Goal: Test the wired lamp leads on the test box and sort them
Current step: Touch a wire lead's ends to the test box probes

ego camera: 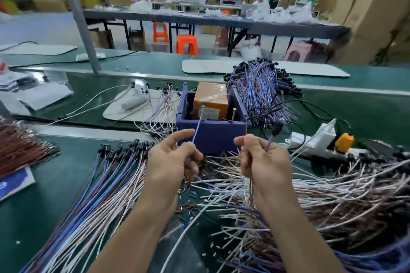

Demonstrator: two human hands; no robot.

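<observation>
Heads up: those floppy tips could easily wobble off contact on the test box [213, 137], and you'd missort a good one.
Your left hand [172, 157] pinches the blue lead [196, 133], raised to the box just behind on the counter [44, 195]; your right hand [261, 157] pinches the brown lead [246, 127] up the same way.

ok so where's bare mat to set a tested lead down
Bare green mat lower left, between the blue printed sheet and the laid-out lead bundle. Crowded: the loose lead pile right, wire scraps before the purple test box.
</observation>
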